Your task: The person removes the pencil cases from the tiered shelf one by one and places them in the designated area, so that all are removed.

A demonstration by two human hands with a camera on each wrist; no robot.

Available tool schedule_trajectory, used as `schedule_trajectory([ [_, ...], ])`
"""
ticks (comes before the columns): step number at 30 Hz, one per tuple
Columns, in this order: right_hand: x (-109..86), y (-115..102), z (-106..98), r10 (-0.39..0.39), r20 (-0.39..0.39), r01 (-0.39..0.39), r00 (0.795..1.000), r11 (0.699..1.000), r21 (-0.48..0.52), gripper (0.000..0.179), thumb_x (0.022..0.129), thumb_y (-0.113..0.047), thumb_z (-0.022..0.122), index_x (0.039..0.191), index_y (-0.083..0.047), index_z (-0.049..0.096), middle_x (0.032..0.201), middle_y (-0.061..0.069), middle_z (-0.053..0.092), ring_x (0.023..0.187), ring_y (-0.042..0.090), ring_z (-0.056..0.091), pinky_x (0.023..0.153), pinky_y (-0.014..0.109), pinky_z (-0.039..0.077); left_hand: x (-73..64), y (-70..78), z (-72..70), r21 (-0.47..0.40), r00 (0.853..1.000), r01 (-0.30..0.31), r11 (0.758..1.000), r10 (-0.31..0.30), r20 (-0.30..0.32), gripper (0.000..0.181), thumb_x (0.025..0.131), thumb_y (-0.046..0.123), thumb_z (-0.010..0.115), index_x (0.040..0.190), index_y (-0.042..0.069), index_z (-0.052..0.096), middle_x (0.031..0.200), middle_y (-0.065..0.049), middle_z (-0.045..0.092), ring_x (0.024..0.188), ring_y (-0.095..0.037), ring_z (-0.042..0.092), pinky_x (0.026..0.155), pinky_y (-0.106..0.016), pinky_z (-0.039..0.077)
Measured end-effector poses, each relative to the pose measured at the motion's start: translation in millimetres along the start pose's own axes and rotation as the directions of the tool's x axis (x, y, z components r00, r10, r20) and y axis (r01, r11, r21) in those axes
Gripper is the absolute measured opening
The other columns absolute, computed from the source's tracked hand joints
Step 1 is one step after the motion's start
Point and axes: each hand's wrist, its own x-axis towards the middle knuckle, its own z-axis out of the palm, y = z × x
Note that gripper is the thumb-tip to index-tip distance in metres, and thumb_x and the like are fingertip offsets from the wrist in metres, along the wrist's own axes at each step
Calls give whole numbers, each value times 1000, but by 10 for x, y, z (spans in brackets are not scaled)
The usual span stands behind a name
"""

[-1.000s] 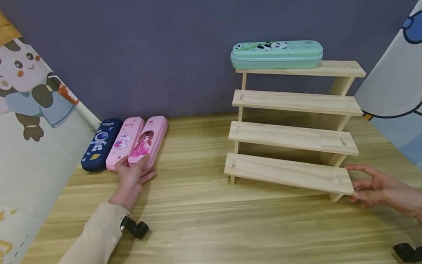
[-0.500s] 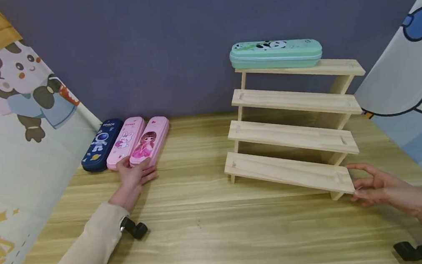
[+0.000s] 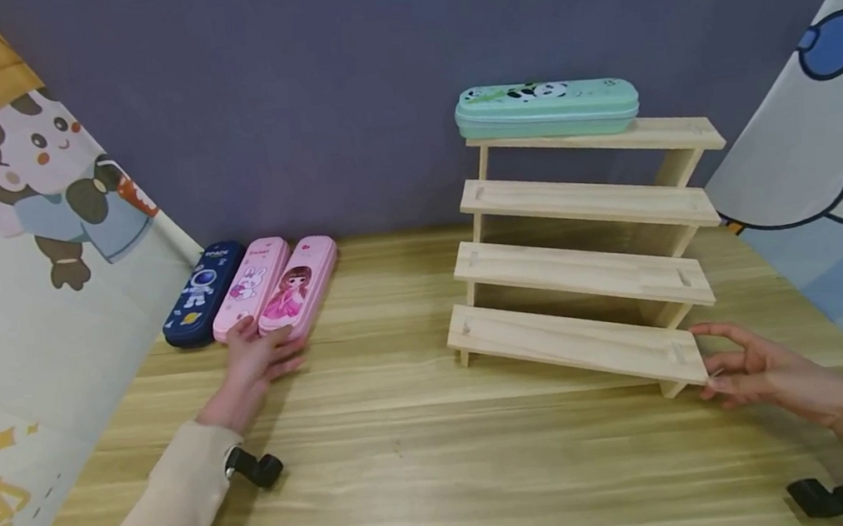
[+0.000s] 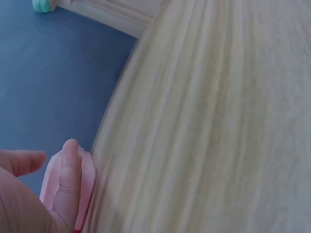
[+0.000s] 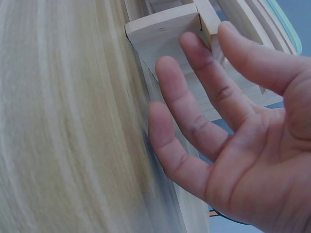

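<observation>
My head view puts the wooden rack right, mint case on top, with navy case, rabbit case and doll case far left. The right hand pinches the rack's near right end; only its wrist view shows me the palm. The left hand has fingers loosely spread at the doll case's near end.

Soft, even light; faint shadows
</observation>
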Motion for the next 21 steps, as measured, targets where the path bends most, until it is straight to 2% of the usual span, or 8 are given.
schedule_trajectory([
  [3, 0, 9, 3, -4, 7, 4, 1000, 1000, 1, 74, 101, 16, 31, 147, -42, 33, 122, 3, 66, 103, 22, 67, 79, 36, 61, -40, 49, -37, 15, 1000, 16, 1000, -16, 1, 81, 98, 1, 56, 149, 19, -4, 124, -5, 38, 75, -14, 72, 72, -34, 63],
  [7, -4, 10, 9, 6, 1, -6, 1000, 1000, 0, 73, 101, 15, 32, 146, -43, 33, 122, 2, 66, 103, 22, 67, 79, 37, 61, -88, 148, -28, 28, 999, 11, 1000, -10, -36, 80, 98, 5, 58, 150, 21, -1, 120, -2, 34, 74, -12, 69, 69, -31, 63],
  [10, -3, 9, 12, 18, 2, -19, 1000, 1000, 7, 72, 102, 14, 33, 146, -43, 33, 122, 2, 66, 104, 22, 67, 80, 38, 61, -107, 245, 3, 44, 999, -12, 999, 14, -45, 83, 99, 7, 58, 153, 21, -2, 134, -8, 30, 74, -9, 68, 67, -29, 63],
  [12, 2, 5, 6, 19, 10, -19, 1000, 1000, 8, 71, 102, 13, 33, 146, -42, 32, 123, 2, 66, 104, 23, 66, 80, 38, 61, -101, 314, 29, 52, 999, -29, 998, 31, -37, 84, 99, 8, 58, 155, 21, -3, 148, -14, 22, 76, -9, 68, 66, -27, 63],
  [14, 0, 11, 5, 19, 12, -19, 1000, 1000, 6, 71, 102, 13, 34, 146, -42, 32, 123, 2, 66, 104, 22, 66, 80, 38, 61, -87, 386, 72, 58, 999, -42, 997, 43, -23, 85, 99, 8, 57, 156, 21, -4, 155, -14, 14, 78, -9, 69, 65, -26, 62],
  [15, 0, 10, 2, 20, 10, -20, 1000, 1000, 4, 71, 102, 13, 34, 146, -42, 32, 123, 2, 66, 104, 22, 66, 80, 38, 61, -78, 418, 97, 60, 999, -43, 997, 44, -18, 85, 99, 9, 58, 156, 22, -3, 155, -14, 16, 78, -10, 68, 65, -25, 62],
  [17, -1, 7, -1, 23, 5, -23, 1000, 1000, 1, 71, 102, 13, 34, 146, -42, 32, 123, 2, 66, 104, 22, 66, 80, 38, 61, -52, 468, 157, 41, 999, -41, 998, 41, 6, 84, 99, 7, 57, 156, 22, -2, 148, -15, 27, 79, -11, 69, 63, -26, 62],
  [21, -11, 9, 0, 5, 5, -5, 1000, 1000, 2, 72, 101, 14, 33, 147, -41, 31, 123, 3, 66, 104, 22, 66, 80, 37, 61, 10, 532, 332, -28, 997, -55, 998, 57, 54, 81, 99, 4, 56, 156, 22, 3, 120, -7, 47, 79, -13, 70, 61, -28, 63],
])
